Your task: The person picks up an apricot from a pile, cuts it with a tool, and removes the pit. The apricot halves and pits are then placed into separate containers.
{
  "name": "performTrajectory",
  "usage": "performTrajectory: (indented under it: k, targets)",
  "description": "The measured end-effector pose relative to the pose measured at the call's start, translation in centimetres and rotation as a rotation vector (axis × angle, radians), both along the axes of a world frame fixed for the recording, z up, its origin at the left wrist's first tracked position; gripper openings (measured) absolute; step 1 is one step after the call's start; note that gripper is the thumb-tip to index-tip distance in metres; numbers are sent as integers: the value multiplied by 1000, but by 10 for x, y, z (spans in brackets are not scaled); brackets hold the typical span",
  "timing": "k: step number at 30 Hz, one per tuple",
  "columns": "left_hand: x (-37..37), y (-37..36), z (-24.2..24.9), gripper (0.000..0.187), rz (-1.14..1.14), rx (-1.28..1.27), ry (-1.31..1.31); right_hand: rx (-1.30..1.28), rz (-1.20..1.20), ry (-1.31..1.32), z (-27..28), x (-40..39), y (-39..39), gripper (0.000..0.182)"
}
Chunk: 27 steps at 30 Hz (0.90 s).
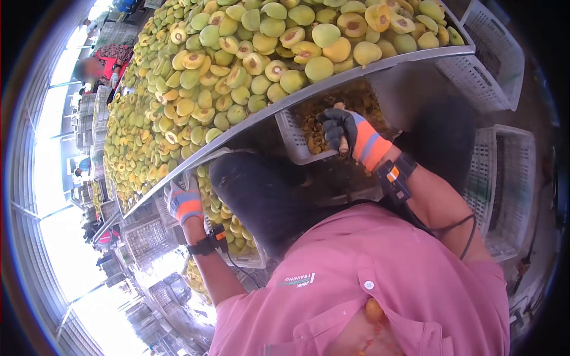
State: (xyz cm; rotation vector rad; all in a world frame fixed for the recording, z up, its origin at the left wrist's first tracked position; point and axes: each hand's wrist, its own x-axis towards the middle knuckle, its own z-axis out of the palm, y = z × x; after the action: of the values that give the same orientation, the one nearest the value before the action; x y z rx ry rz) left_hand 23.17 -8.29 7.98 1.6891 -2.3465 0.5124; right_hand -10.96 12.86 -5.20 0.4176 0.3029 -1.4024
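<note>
My right hand [351, 135], in a grey and orange glove, is closed around a short tool with a wooden handle [343, 144]; its working end is hard to make out. It is above a white crate [291, 137] holding brown-yellow fruit scraps [310, 118]. My left hand [183, 200], gloved alike, is by the table's metal edge, over a crate of fruit halves [240, 237]. Its fingers look stretched out, and I see nothing in them. A large heap of green-yellow halved stone fruit [237, 71], some halves showing pits, covers the table in front of me.
The table's metal rim [409, 57] runs diagonally between me and the heap. White plastic crates [504, 190] stand at my right, with another crate [502, 59] beyond the corner. Stacked crates [145, 237] are at the left. Farther back, a person in red [110, 65] is beside the heap.
</note>
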Motion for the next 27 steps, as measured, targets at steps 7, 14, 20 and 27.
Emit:
performTrajectory:
  k: [7,14,20,27]
  targets:
    - [-93,-103,-24,48,-31,534,394,-130,20,136,5,-6,-6,11]
    - [-114,-159,-79,35,-108,654,680,96,81,609,25,0,4,20]
    - [-139,-37,-19,21,-188,1071,1450,-20,59,1263,48,34,-3,17]
    - [-185,82,-26,37,-416,1348,1416,-110,41,1993,59,29,3,26]
